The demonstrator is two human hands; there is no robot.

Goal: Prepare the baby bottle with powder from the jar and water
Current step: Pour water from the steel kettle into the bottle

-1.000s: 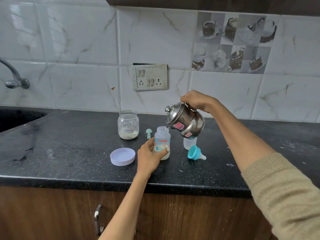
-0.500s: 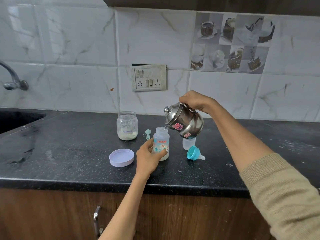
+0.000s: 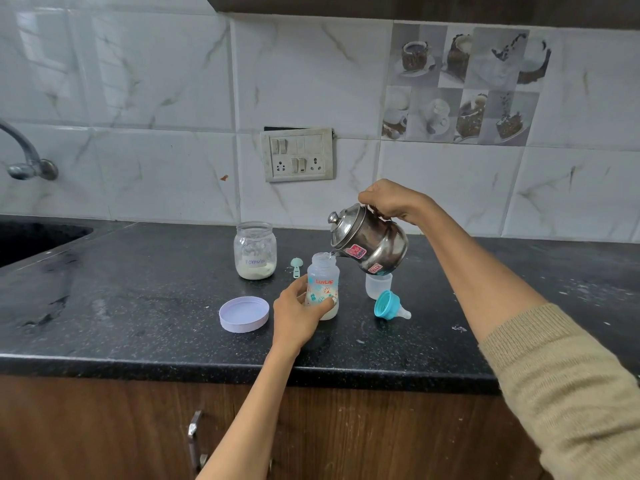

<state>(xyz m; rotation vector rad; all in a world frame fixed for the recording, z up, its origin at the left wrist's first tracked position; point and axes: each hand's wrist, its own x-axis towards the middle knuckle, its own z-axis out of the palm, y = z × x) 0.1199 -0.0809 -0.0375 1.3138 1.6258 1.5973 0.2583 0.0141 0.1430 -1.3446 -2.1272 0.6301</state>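
Fingers (image 3: 325, 303) of the left hand (image 3: 294, 317) wrap the baby bottle (image 3: 322, 285) standing on the desk (image 3: 138, 306) just right of the formula jar (image 3: 255, 250), while the right hand (image 3: 388, 202) grips the tilted steel kettle (image 3: 367, 242), whose spout should stay centred over the bottle's mouth, pouring slowly.

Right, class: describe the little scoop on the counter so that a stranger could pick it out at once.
Start at the glass jar labelled Formula, near the wall on the black counter. Just to its right, lying flat, is the scoop. It is the only pale mint piece there, much smaller than the jar or the baby bottle.
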